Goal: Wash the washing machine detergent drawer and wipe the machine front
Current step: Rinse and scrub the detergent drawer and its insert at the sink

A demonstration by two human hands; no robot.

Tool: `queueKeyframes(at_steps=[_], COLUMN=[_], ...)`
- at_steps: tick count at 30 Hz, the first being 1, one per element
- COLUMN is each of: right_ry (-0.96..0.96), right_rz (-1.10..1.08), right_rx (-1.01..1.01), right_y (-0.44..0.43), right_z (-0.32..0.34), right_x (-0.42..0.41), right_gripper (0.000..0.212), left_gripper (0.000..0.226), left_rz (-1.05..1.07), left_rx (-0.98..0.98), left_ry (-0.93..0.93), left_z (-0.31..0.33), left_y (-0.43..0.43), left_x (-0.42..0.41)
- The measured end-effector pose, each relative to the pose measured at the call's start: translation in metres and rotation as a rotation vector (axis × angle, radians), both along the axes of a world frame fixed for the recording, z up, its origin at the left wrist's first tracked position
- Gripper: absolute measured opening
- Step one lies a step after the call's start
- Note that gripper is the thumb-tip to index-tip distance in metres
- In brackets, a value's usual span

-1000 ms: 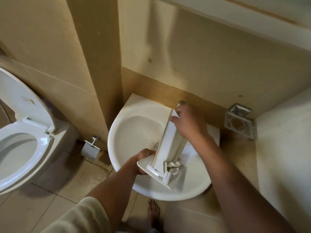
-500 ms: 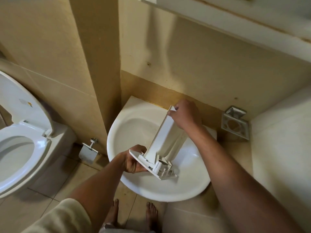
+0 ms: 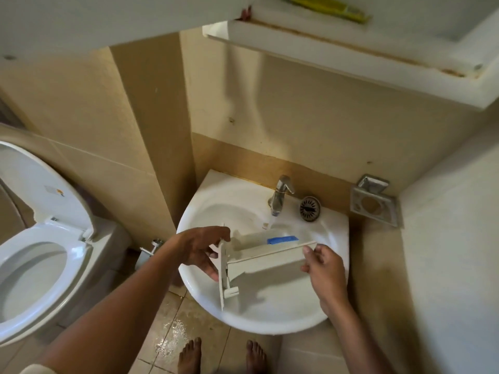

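Rinse step: holding detergent drawer [image 3: 270,261] low over sink [image 3: 272,323], just under running tap [image 3: 280,194] at sink's back edge. Gripping its front panel with left hand [image 3: 198,249], fingers curled round; pinching rear end with right hand [image 3: 325,271]. Next likely needs tilting compartments into the stream. Can't make out drawer's inside; washing machine not in view.

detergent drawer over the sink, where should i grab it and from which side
By its two ends, one from each side: the detergent drawer lies crosswise over the sink, so the left hand takes the flat front panel and the right hand pinches the narrow back end.
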State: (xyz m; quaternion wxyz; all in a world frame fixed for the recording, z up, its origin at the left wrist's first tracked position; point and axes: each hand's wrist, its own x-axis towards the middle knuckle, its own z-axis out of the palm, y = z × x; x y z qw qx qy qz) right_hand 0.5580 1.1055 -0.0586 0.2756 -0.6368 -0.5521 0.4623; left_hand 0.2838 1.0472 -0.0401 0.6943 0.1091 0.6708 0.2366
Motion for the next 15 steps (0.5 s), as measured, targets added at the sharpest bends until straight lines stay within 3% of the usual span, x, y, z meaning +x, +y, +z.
queueKeyframes(at_steps=[3, 5, 10, 15], right_ry=[0.207, 0.305, 0.326, 0.379], right_rz=[-0.052, -0.083, -0.079, -0.021], right_rx=[-0.247, -0.348, -0.439, -0.473], right_y=[0.000, 0.000, 0.010, 0.038], right_z=[-0.021, -0.022, -0.030, -0.038], right_x=[0.002, -0.004, -0.018, -0.040], right_gripper=[0.012, 0.011, 0.031, 0.017], left_gripper=[0.034, 0.039, 0.050, 0.061], left_rz=[-0.008, -0.007, 0.104, 0.206], left_rx=[0.039, 0.073, 0.126, 0.187], left_ry=[0.192, 0.300, 0.478, 0.615], left_z=[0.016, 0.019, 0.012, -0.009], left_y=[-0.010, -0.016, -0.036, -0.045], left_x=[0.019, 0.033, 0.055, 0.070])
